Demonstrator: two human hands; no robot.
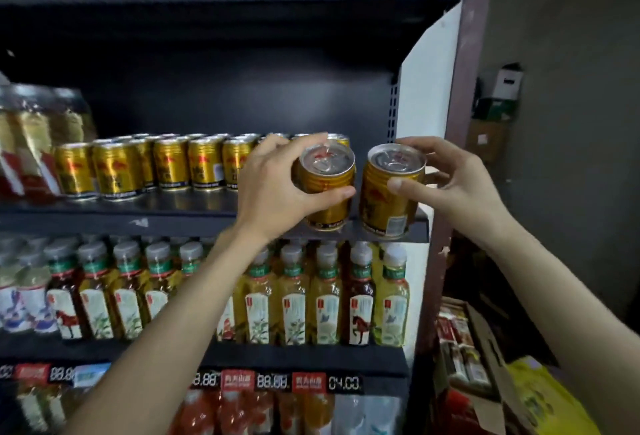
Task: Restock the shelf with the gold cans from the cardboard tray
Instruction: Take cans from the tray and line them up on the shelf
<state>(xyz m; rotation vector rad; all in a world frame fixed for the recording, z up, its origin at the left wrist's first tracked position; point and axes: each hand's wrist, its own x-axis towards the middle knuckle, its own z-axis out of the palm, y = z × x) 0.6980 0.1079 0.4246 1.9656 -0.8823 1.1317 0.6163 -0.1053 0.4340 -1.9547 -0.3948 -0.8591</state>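
Note:
My left hand (277,181) grips a gold can (327,178) round its top, with the can's base at the front edge of the dark shelf (194,204). My right hand (446,181) holds a second gold can (389,199) just to the right, near the shelf's right end. Both cans stand upright, side by side and close together. A row of several gold cans (166,166) fills the shelf to the left and behind my left hand. The cardboard tray is not in view.
Bagged goods (38,140) sit at the shelf's left end. Tea bottles (294,296) line the shelf below, above price tags (277,381). A brown upright post (467,88) bounds the shelving on the right. An open cardboard box (485,358) and a yellow package (547,396) stand at lower right.

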